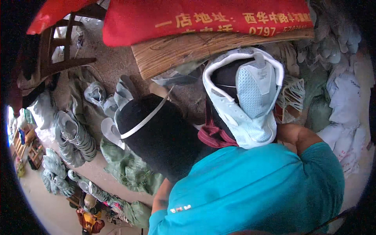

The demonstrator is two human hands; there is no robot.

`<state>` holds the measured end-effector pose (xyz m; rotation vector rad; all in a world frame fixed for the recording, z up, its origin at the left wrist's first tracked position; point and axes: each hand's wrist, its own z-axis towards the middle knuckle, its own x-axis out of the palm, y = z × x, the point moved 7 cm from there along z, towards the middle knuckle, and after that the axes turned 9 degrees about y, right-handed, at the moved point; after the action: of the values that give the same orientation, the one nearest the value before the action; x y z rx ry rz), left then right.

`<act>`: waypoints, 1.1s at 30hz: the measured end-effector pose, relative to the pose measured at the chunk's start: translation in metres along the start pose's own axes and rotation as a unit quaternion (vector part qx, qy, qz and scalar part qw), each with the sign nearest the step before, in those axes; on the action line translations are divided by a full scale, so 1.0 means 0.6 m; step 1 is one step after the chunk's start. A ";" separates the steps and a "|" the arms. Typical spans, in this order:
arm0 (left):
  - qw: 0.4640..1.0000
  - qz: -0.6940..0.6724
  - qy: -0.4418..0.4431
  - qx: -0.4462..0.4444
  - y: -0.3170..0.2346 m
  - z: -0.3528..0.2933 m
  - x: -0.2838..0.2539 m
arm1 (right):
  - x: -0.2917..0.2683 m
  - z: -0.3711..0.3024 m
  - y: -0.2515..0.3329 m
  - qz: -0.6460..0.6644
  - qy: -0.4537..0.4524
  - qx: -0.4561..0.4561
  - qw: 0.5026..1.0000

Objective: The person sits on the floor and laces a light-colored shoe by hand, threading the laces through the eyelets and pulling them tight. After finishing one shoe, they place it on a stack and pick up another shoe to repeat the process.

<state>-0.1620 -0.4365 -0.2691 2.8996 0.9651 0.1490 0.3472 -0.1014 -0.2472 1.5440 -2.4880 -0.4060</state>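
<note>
A light-blue mesh shoe upper [256, 94] with a pale padded collar rests in front of my teal shirt, over the dark legs of my trousers. My right forearm [297, 135] bends in behind it, and the right hand is hidden there. My left forearm [161, 196] passes behind my black-clad knee [156, 133], which hides the left hand. Across that knee lies a narrow white strip [147, 117]. A dark red fabric band [213, 135] shows between my legs, beside the upper.
Ahead stands a wooden board [176, 55] draped with red cloth [203, 17]. On the floor at left lie stacked grey shoe uppers [76, 135] and a green woven sack [129, 166]. White sacks [344, 105] line the right. A wooden chair [64, 47] is far left; another person [90, 219] sits lower left.
</note>
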 end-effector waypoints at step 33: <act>0.678 0.424 0.328 0.503 -0.402 -0.509 0.768 | -0.317 -0.126 -0.285 0.025 -0.715 0.027 0.698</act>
<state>0.0261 0.0470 0.0386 4.1499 -0.7951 1.0779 0.5986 -0.0133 -0.2337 1.2637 -3.4237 -2.2633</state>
